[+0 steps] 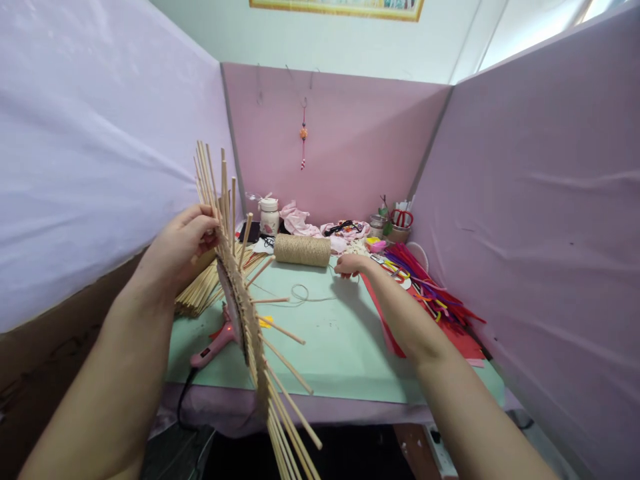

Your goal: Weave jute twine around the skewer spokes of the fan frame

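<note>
My left hand (193, 237) grips the upper edge of a round woven piece (243, 313), held upright and nearly edge-on, with thin wooden sticks fanning out from its rim. My right hand (349, 267) is closed on a thin twine beside the right end of a large twine roll (303, 251), which lies on its side. A loose loop of twine (300, 292) rests on the green mat between the woven piece and my right hand. Behind the woven piece, at its left, lies a pink glue gun (215, 347).
A bundle of sticks (197, 293) lies at the left. Red sheets and coloured pipe cleaners (430, 287) cover the right side of the mat (345, 360). A white jar (269, 217), pink cloth (300, 220) and red scissors (401, 218) stand or lie along the back.
</note>
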`<action>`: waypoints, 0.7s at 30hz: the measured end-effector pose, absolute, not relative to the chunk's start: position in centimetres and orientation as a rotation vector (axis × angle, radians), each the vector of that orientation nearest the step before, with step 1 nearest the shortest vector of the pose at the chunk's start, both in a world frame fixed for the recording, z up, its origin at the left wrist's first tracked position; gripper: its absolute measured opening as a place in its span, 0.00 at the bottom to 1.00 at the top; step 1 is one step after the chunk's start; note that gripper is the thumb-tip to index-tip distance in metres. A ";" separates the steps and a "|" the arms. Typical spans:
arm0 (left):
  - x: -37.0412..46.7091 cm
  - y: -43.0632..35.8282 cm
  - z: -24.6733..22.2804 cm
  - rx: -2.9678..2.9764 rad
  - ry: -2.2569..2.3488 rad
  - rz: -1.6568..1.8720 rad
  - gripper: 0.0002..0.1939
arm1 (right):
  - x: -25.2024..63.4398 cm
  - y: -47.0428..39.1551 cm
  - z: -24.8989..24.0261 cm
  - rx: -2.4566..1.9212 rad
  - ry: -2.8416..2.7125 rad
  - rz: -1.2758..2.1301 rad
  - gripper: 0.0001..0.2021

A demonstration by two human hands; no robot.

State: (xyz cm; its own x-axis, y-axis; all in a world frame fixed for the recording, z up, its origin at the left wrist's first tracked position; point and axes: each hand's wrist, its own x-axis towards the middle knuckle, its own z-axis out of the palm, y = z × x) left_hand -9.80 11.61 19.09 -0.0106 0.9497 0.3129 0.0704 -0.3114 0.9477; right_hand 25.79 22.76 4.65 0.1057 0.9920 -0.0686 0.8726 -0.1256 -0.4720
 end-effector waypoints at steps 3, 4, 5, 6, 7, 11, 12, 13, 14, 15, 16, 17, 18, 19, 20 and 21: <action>-9.6 11.5 19.1 1.477 1.107 1.424 0.04 | 25.1 23.4 5.9 -1.957 -1.974 0.296 0.36; -9.6 11.4 19.1 1.472 1.100 1.430 0.04 | 24.7 23.8 6.1 -1.885 -2.042 0.210 0.43; -9.6 11.3 19.1 1.466 1.093 1.434 0.04 | 24.3 24.2 6.0 -1.799 -2.112 0.156 0.50; -9.6 11.3 19.1 1.460 1.087 1.437 0.04 | 23.9 24.5 5.9 -1.706 -2.162 0.161 0.55; -9.6 11.2 19.1 1.454 1.083 1.441 0.04 | 23.5 24.8 5.6 -1.620 -2.182 0.218 0.58; -9.9 11.3 18.8 1.453 1.071 1.444 0.04 | 22.7 25.4 4.6 -1.483 -2.006 0.550 0.50; -10.0 11.4 18.7 1.454 1.067 1.447 0.05 | 22.6 25.3 4.6 -1.490 -1.960 0.587 0.45; -10.0 11.5 18.7 1.453 1.065 1.451 0.05 | 22.6 25.1 4.6 -1.503 -1.920 0.624 0.40; -10.1 11.5 18.7 1.449 1.065 1.460 0.05 | 22.6 24.8 4.7 -1.513 -1.872 0.681 0.35; -10.2 11.6 18.6 1.443 1.064 1.469 0.05 | 22.6 24.4 4.8 -1.517 -1.825 0.754 0.31; -10.2 11.6 18.6 1.437 1.064 1.475 0.05 | 22.8 23.9 4.9 -1.517 -1.781 0.830 0.27; -10.2 11.6 18.6 1.432 1.063 1.474 0.05 | 23.0 23.1 5.0 -1.515 -1.750 0.895 0.24; -10.2 11.5 18.7 1.428 1.061 1.475 0.05 | 23.3 22.3 5.2 -1.497 -1.709 0.976 0.23; -10.2 11.4 18.7 1.428 1.060 1.473 0.05 | 23.8 21.3 5.4 -1.457 -1.643 1.086 0.23; -10.2 11.4 18.7 1.428 1.058 1.470 0.06 | 24.3 20.2 5.7 -1.400 -1.555 1.215 0.23; -10.1 11.3 18.8 1.429 1.058 1.472 0.06 | 25.0 19.1 6.1 -1.315 -1.423 1.380 0.24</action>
State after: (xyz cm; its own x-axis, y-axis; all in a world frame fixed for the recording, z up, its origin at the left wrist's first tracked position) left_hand -10.13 11.31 18.76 -0.0318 0.9465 0.3211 0.0021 -0.3212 0.9470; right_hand 24.97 19.13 6.07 -0.1964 0.9707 -0.1386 0.1688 -0.1058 -0.9800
